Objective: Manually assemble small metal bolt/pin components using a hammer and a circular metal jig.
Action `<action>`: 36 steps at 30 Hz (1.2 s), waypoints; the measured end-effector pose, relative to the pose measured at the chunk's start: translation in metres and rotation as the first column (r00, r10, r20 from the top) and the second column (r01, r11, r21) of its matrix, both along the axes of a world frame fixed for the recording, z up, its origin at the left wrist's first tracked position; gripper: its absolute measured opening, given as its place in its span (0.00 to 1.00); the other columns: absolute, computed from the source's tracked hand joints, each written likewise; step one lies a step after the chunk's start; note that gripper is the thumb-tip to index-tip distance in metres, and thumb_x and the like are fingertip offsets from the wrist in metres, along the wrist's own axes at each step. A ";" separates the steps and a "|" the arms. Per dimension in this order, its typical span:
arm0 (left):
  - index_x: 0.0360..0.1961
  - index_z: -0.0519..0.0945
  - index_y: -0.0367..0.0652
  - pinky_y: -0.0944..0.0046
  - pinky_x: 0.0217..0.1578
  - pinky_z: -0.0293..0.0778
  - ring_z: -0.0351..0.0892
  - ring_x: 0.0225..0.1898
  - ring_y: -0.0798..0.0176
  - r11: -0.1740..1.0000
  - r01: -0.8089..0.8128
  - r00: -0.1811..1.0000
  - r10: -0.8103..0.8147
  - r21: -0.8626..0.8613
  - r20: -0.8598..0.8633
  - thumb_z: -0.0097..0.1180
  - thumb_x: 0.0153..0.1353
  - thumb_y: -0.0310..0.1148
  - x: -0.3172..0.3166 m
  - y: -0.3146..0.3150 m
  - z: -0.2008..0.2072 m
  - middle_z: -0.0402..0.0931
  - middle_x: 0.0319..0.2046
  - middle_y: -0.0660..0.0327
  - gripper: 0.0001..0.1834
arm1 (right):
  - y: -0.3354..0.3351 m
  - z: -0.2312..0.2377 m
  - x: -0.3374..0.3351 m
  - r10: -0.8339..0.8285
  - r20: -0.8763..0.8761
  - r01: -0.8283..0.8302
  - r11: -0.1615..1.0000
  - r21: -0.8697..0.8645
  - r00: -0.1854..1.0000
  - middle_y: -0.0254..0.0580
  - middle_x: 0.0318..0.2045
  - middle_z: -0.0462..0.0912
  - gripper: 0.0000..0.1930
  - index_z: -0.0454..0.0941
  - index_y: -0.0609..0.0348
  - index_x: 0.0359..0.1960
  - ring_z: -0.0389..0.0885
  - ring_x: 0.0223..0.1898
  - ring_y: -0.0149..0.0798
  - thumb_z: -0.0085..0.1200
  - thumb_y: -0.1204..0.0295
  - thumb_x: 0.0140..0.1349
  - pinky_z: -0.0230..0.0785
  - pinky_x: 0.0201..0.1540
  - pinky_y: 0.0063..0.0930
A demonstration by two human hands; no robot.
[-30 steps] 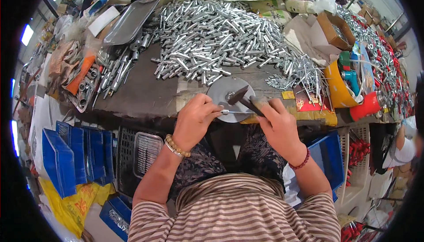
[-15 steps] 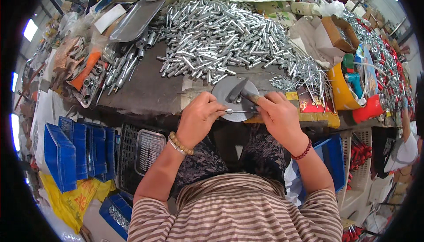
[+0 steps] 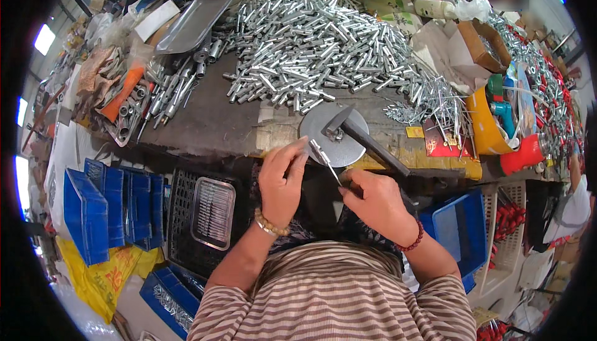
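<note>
Handling a metal rod near the round plate seems the step, the right hand pinching its near end, the left hand gripping or not, I can't tell, the next move likely needing steadiness.

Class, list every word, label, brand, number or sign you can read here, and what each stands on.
No text is clear enough to quote.
Yellow bag, lower left: red printing, creased, unreadable.
Red card on the workbench: pale marks, too small to read.
Small yellow card beside it: too blurred to read.
</note>
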State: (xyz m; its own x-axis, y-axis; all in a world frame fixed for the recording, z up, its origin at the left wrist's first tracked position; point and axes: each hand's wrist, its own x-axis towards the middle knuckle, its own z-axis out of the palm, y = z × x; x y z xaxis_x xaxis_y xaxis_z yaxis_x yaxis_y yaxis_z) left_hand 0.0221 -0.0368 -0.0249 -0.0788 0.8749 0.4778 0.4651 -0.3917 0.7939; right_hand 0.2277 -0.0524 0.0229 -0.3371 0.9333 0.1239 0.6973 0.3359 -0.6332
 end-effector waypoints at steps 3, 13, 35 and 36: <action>0.63 0.78 0.42 0.68 0.34 0.76 0.81 0.35 0.72 0.938 0.070 0.914 0.076 -0.341 0.398 0.58 0.71 0.26 0.012 -0.017 0.001 0.85 0.38 0.61 0.19 | -0.007 0.005 -0.006 -0.059 -0.180 0.017 0.974 -0.226 0.982 0.49 0.23 0.81 0.09 0.82 0.63 0.42 0.79 0.21 0.47 0.64 0.73 0.61 0.71 0.28 0.37; 0.72 0.62 0.36 0.72 0.36 0.77 0.82 0.36 0.71 0.847 0.309 0.687 0.116 -0.433 0.717 0.64 0.68 0.28 0.005 -0.029 0.009 0.86 0.40 0.58 0.35 | -0.024 -0.011 -0.034 -0.063 -0.283 -0.007 0.971 -0.240 0.957 0.52 0.27 0.82 0.10 0.80 0.61 0.44 0.82 0.25 0.52 0.64 0.74 0.61 0.74 0.30 0.39; 0.53 0.74 0.39 0.62 0.20 0.74 0.79 0.21 0.62 0.480 -0.502 0.419 0.863 -0.720 0.283 0.65 0.58 0.20 -0.285 -0.088 -0.310 0.80 0.26 0.54 0.22 | 0.023 -0.030 0.008 -0.316 -0.536 0.067 0.899 -0.432 0.783 0.35 0.34 0.83 0.15 0.79 0.66 0.58 0.78 0.31 0.23 0.54 0.78 0.71 0.72 0.29 0.17; 0.51 0.74 0.40 0.60 0.20 0.75 0.80 0.21 0.61 0.458 -0.488 0.373 0.879 -0.743 0.297 0.65 0.58 0.20 -0.290 -0.082 -0.314 0.80 0.26 0.54 0.21 | 0.023 -0.030 0.008 -0.317 -0.539 0.069 0.900 -0.430 0.781 0.35 0.34 0.83 0.15 0.79 0.66 0.58 0.78 0.31 0.23 0.54 0.78 0.71 0.72 0.29 0.17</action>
State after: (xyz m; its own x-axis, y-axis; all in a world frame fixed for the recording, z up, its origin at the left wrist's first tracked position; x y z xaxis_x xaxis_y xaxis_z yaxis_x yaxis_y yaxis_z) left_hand -0.2683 -0.1184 -0.3385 -0.8333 0.3948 -0.3870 -0.2622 0.3342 0.9053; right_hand 0.2356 -0.0293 -0.0075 -0.1220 0.9840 -0.1301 0.1742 -0.1078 -0.9788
